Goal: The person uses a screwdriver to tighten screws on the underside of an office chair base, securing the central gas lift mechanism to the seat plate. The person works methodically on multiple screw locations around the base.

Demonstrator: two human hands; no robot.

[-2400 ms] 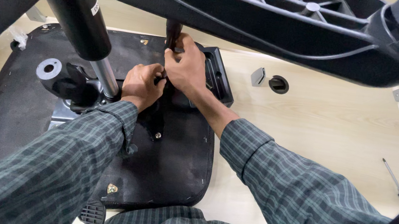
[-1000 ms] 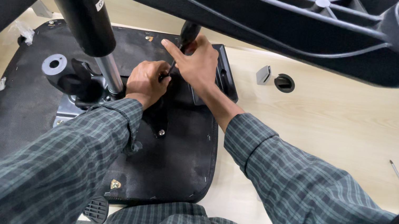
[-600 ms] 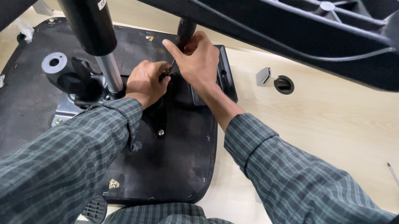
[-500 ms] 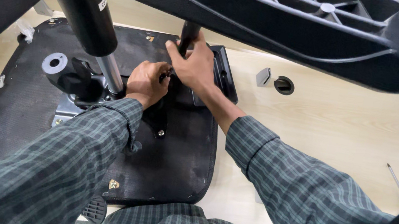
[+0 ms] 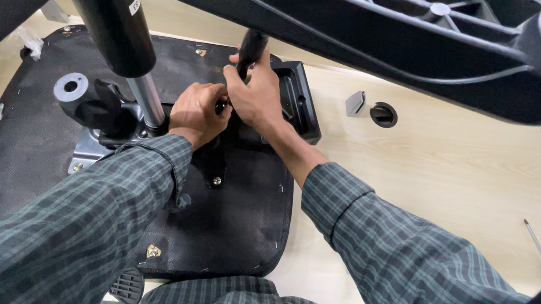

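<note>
Wooden floor, right hand [image 5: 259, 96] gripping armrest [image 5: 251, 48] (upright)

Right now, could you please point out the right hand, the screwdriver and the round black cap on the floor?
right hand [image 5: 258, 96], head view, on the back of the hand.
screwdriver [image 5: 536, 245], head view, on the metal shaft.
round black cap [image 5: 383, 114], head view, on its middle.

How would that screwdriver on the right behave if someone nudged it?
The screwdriver would likely roll: its shaft looks round and thin, and it lies flat on the smooth table. It probably feels light and stiff, being slim metal with a small dark handle.
</note>
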